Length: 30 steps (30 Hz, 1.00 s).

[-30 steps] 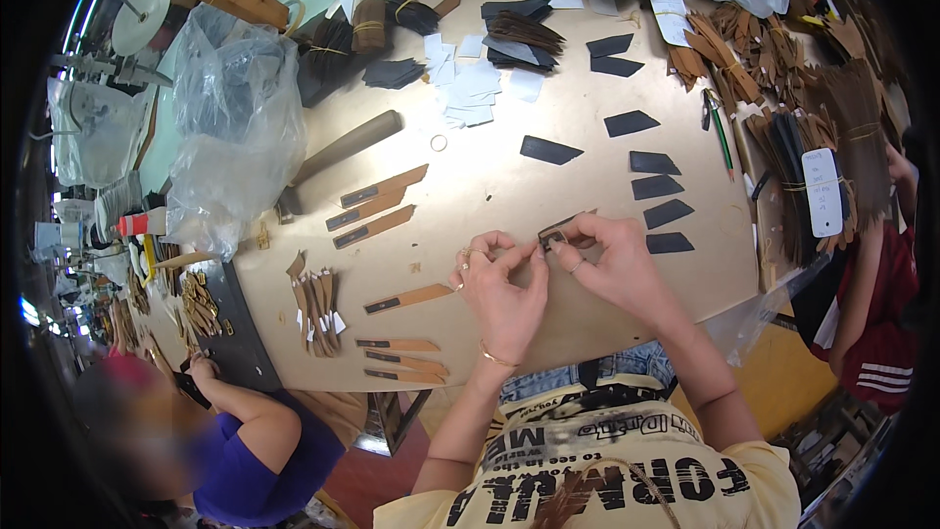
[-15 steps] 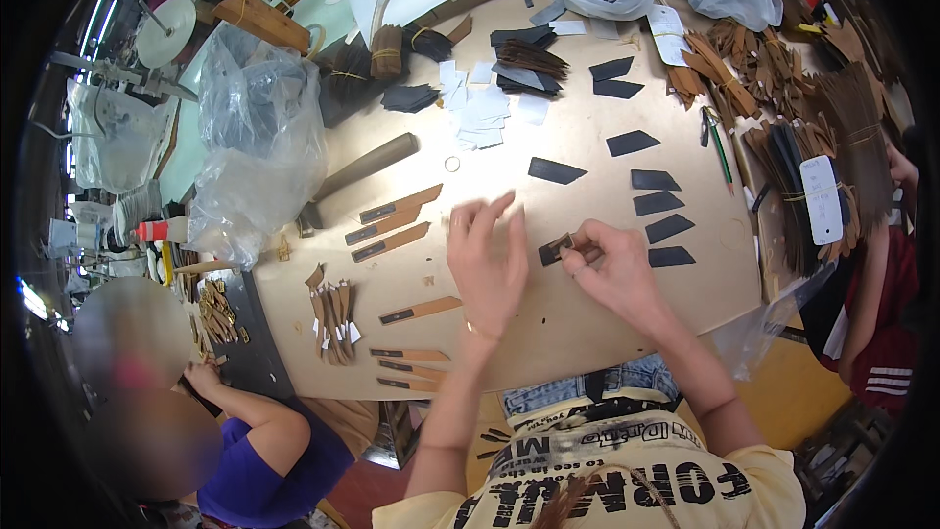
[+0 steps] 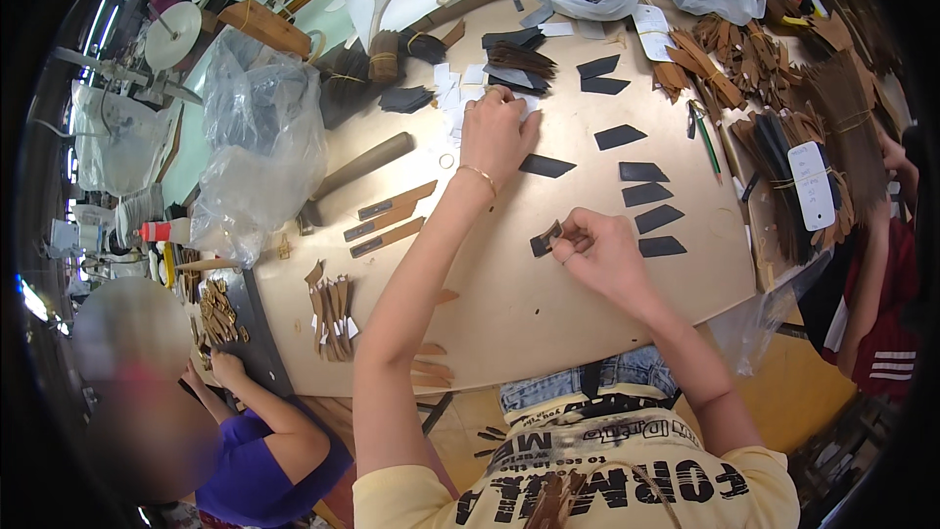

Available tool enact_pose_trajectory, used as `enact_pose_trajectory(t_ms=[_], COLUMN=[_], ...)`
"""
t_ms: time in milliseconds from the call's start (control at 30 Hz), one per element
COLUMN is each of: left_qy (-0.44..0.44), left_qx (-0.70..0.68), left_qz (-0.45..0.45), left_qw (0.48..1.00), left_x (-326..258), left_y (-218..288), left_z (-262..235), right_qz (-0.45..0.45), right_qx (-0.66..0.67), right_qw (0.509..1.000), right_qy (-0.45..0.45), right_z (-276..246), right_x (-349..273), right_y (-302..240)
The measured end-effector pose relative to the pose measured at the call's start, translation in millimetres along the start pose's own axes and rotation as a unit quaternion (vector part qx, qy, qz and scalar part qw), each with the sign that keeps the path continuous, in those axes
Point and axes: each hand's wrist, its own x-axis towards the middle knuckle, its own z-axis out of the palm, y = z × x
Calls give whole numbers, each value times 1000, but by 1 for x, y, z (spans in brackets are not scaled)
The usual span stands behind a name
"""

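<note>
Workshop bench, crowded room

Tan worktable [image 3: 509,328] fills the centre, edges bowed by the lens; bright glare on the top. Raised wooden rail [image 3: 472,0] along the far side. Dark side table [image 3: 257,338] abuts at left. Pale green surface [image 3: 184,159] beyond, upper left. Yellow floor [image 3: 783,387] at lower right, reddish floor [image 3: 340,502] at lower left. Tube lights [image 3: 100,20] upper left, another bright lamp [image 3: 34,302] near the left rim. Outer rim black.
</note>
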Motion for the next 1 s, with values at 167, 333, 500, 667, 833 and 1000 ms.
enact_pose_trajectory(t_ms=[167, 333, 500, 667, 833, 1000], left_qy=[-6, -81, -2, 97, 29, 11], left_qx=[21, 155, 60, -15, 51, 58], left_qz=[-4, -44, -3, 116, 243, 260], left_qw=[1000, 984, 998, 988, 968, 964], left_x=[11, 23, -4, -110, -167, -163], left_y=[0, 23, 26, 22, 27, 25], left_z=[5, 13, -10, -67, -80, -64], right_qz=[12, 9, 3, 11, 22, 31], right_qx=[-11, -19, -2, -2, 21, -3], right_qw=[1000, 999, 1000, 1000, 999, 999], right_qy=[25, 33, 16, -5, -24, -33], right_z=[3, 7, 6, -1, -2, -3], right_x=[1, 2, 5, 1, 5, 7], right_y=[5, 10, 6, 2, 5, 4])
